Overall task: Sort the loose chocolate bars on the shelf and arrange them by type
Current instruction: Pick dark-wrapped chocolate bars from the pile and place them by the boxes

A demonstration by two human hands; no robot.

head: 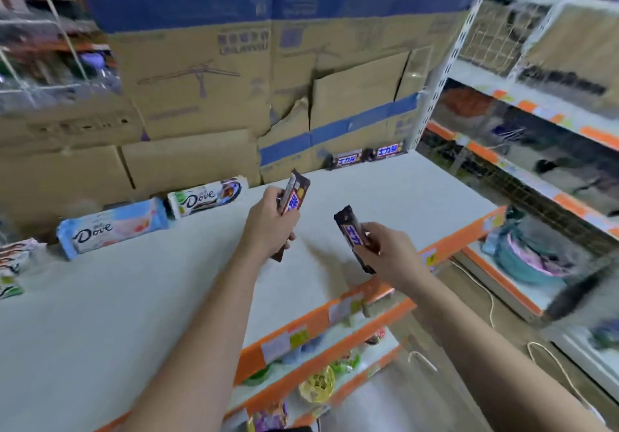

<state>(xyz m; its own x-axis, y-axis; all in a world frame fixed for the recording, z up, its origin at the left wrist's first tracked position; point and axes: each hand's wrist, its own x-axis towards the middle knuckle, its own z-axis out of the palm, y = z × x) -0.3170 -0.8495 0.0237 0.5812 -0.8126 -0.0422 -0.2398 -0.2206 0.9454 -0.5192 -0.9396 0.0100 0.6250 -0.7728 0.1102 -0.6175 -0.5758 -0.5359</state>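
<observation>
At the bottom centre of the frame, lower shelves (338, 358) with orange edges carry blurred bright packets. Above them the white shelf (134, 297) spreads across the lower left and centre, its front edge (321, 314) orange with paper tags.

Both forearms reach up from the bottom edge over this shelf. The left grip (268, 220), at centre, is curled round a dark bar (294, 197) and holds it nearly upright, its top tilted slightly right and its lower end showing below the fingers. The right grip (388, 254), just right of centre, pinches a second dark bar (351, 230) with fingers and thumb. That bar slants from upper left to lower right. Both bars are held above the shelf, near each other but apart.

Farther back on the left, a blue Dove (110, 227) and a white Dove (206, 197) lie end to end against the boxes (201, 79). More packs (13, 264) sit at the left edge, too blurred to read. At the shelf's far right corner, two back bars (346, 159) with white-and-blue labels stand on edge side by side against the cardboard.
</observation>
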